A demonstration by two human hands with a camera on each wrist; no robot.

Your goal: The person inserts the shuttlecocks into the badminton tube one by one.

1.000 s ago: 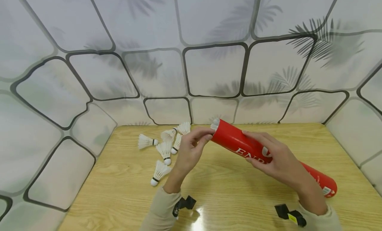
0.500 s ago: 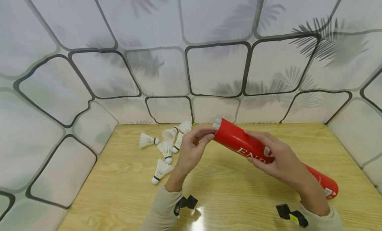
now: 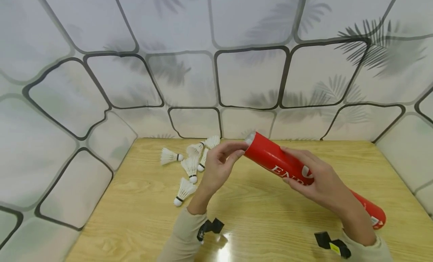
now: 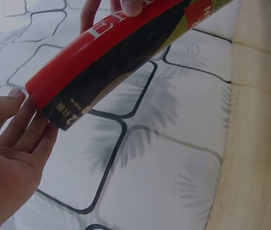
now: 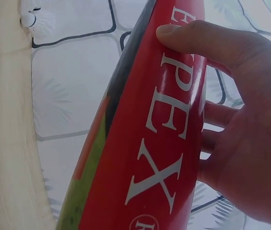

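Observation:
A red shuttlecock tube (image 3: 267, 153) with white lettering is held tilted over the table, its mouth raised toward the left. My right hand (image 3: 323, 187) grips it around the middle, thumb on the near side; the right wrist view shows the thumb lying across the lettering of the tube (image 5: 159, 120). At the mouth, the fingers of my left hand (image 3: 218, 168) reach in, fairly straight. In the left wrist view the thumb of the left hand (image 4: 15, 158) stands apart from the tube. Something pale shows inside the mouth; what the fingertips touch is hidden.
Several white shuttlecocks (image 3: 190, 167) lie loose on the wooden table (image 3: 135, 217), left of the tube; the nearest shuttlecock (image 3: 184, 190) lies close to the left forearm. A patterned cloth wall (image 3: 250, 77) rises along the table's back and sides.
The head view has shifted slightly, so the table and shuttlecocks sit a little farther right. Both hands keep their places on the tube, with almost no other movement visible.

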